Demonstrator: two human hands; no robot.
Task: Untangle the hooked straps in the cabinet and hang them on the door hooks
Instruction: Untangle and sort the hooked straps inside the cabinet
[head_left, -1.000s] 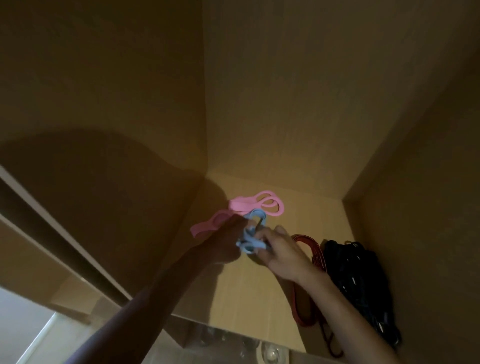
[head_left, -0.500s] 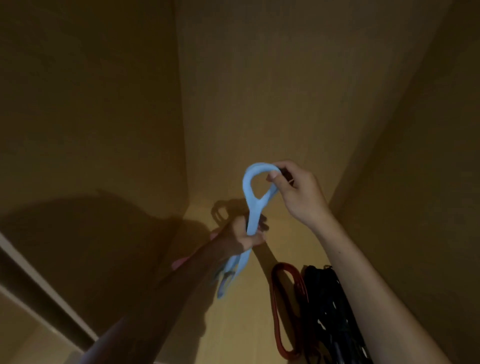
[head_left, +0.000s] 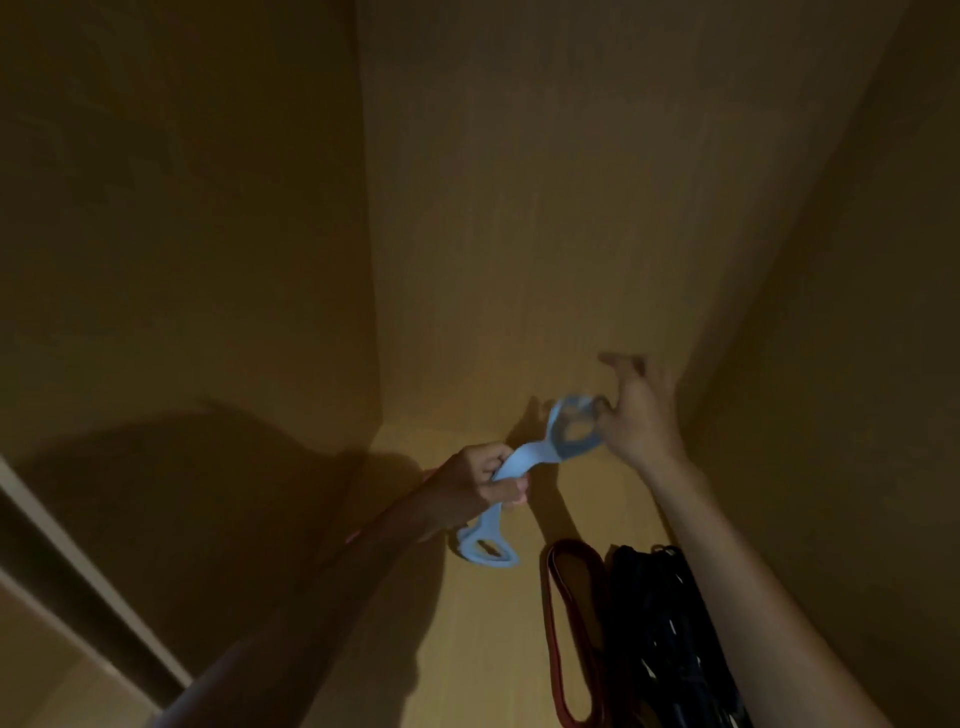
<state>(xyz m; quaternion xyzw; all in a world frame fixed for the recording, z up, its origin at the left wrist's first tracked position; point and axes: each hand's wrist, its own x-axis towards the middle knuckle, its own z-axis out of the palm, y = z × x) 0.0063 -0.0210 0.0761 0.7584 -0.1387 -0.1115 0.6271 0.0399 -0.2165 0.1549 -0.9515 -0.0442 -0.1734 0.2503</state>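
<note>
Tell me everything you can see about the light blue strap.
The light blue strap looks like soft, flexible rubber or silicone, a flat band with a loop at each end. It is held up inside the cabinet: the left hand grips its middle, the right hand holds the upper loop, blurred. The lower loop hangs below the left hand.

Pale blue strap (head_left: 519, 460) lifted, blurred loop each end; red strap (head_left: 558, 613), black tangle (head_left: 660, 623) on shelf
</note>
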